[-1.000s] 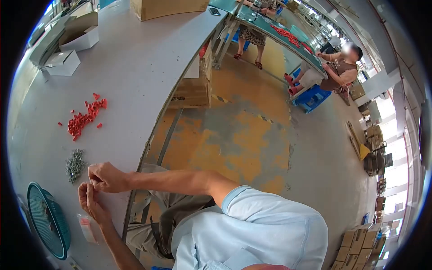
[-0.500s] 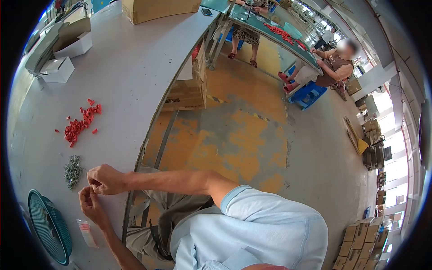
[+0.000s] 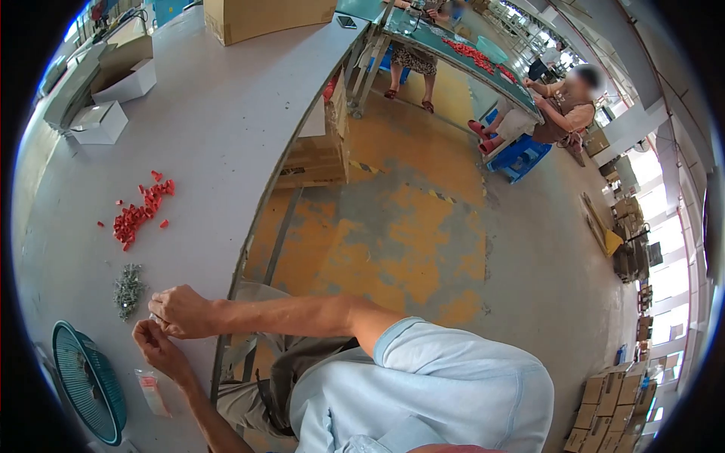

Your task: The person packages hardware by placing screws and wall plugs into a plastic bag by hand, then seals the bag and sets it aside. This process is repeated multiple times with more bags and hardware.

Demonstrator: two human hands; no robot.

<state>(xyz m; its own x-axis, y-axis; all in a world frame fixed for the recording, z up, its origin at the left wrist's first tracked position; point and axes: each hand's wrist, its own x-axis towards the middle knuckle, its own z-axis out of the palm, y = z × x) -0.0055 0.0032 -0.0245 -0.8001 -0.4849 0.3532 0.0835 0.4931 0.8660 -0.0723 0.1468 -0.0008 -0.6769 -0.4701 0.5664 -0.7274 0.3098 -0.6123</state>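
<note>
My right hand [image 3: 183, 312] is over the table edge, its fingers closed in a pinch. Just below it in the view, my left hand [image 3: 160, 349] is also closed, with its fingertips meeting those of the right. Whatever is between them is too small to make out. Beside the fingertips lies a pile of small grey metal screws or pins [image 3: 129, 291]. A heap of small red plastic pieces [image 3: 140, 215] is spread farther along the table. Near my left wrist rests a clear plastic bag with a red-and-white part [image 3: 153, 392].
A green plastic basket [image 3: 89, 381] stands beside my left hand on the grey table [image 3: 219, 143]. White boxes [image 3: 100, 122] and a large cardboard box [image 3: 268, 16] sit farther off. Two people work at a green table [image 3: 461, 64] with red pieces.
The view has shifted slightly. My right hand has rolled a little over the left, and the fingertips stay together. The piles look the same.
</note>
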